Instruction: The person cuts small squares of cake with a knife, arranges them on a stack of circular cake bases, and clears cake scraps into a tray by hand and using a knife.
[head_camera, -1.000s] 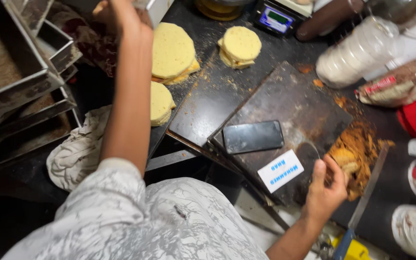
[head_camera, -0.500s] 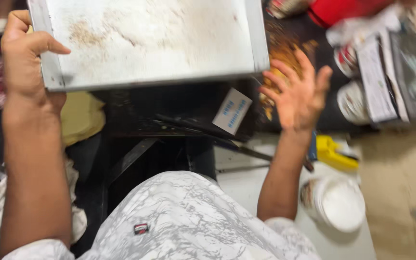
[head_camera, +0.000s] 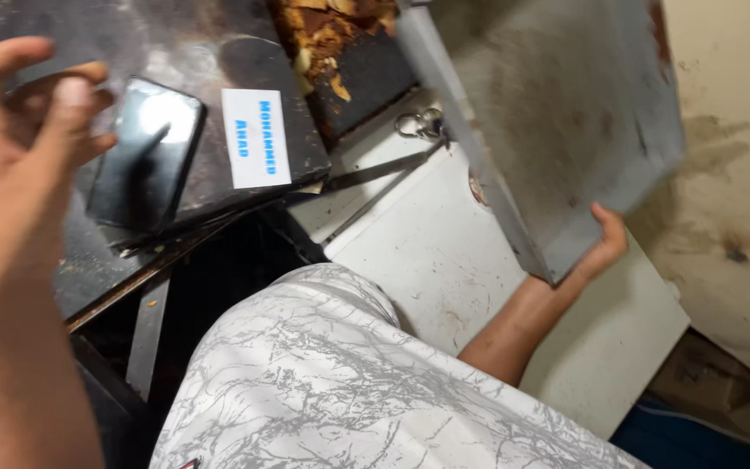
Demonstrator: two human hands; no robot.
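Right hand [head_camera: 605,247] fingers curled under the corner of a grey rectangular metal baking tray [head_camera: 566,130], tilted over the white surface [head_camera: 444,260].
Left hand [head_camera: 19,130] fingers loosely spread, empty, above the black phone [head_camera: 145,152] on the dark desk [head_camera: 210,52]. A firmer corner hold would steady the tray; its far end is cut off, motion-blurred.

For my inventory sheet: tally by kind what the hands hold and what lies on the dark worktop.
Metal baking tray, held by the right hand: 1
Black phone: 1
White label card: 1
Crumb pile: 1
Total: 4
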